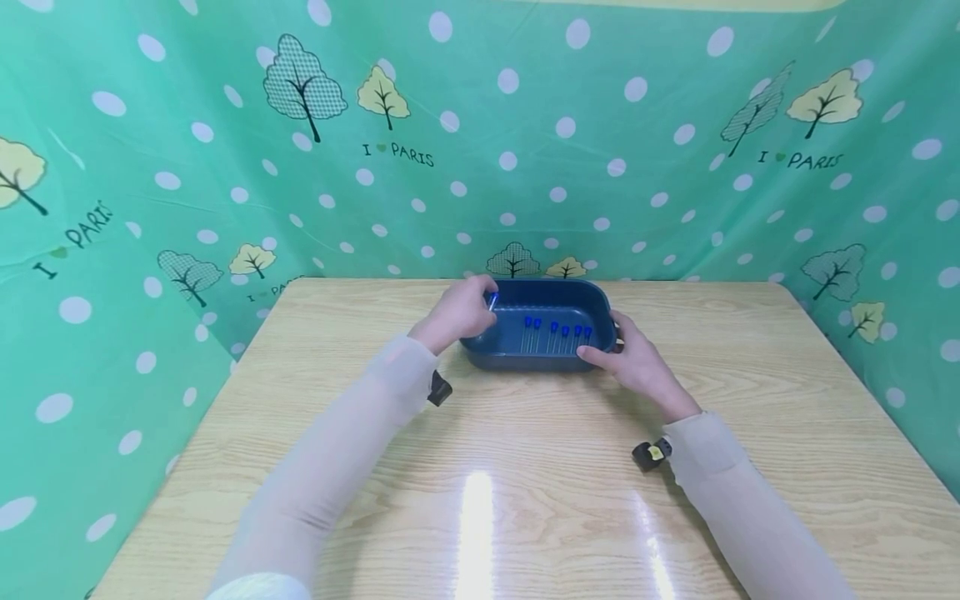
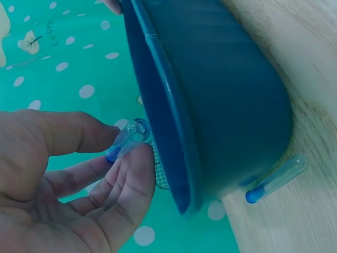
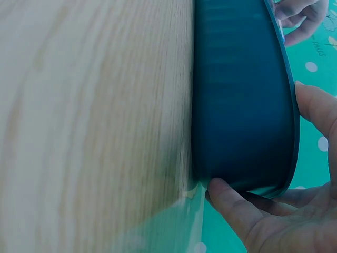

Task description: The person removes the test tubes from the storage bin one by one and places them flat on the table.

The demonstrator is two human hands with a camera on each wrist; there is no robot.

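A dark blue plastic basin (image 1: 504, 362) stands near the far edge of the table. Inside it lie several clear test tubes (image 1: 554, 328) with blue caps, side by side. Over the basin's left end, my left hand (image 1: 463, 310) pinches another blue-capped test tube (image 2: 129, 138) between thumb and fingers, its rounded end towards the left wrist camera. One more test tube (image 2: 276, 179) rests on the table beside the basin in the left wrist view; the left hand hides it in the head view. My right hand (image 1: 633, 358) holds the basin's right end, thumb on the rim.
The wooden table (image 1: 555, 483) reaches from the basin towards me. A green dotted curtain (image 1: 480, 133) hangs behind the table and along both sides. Small black devices (image 1: 649, 455) are worn at both wrists.
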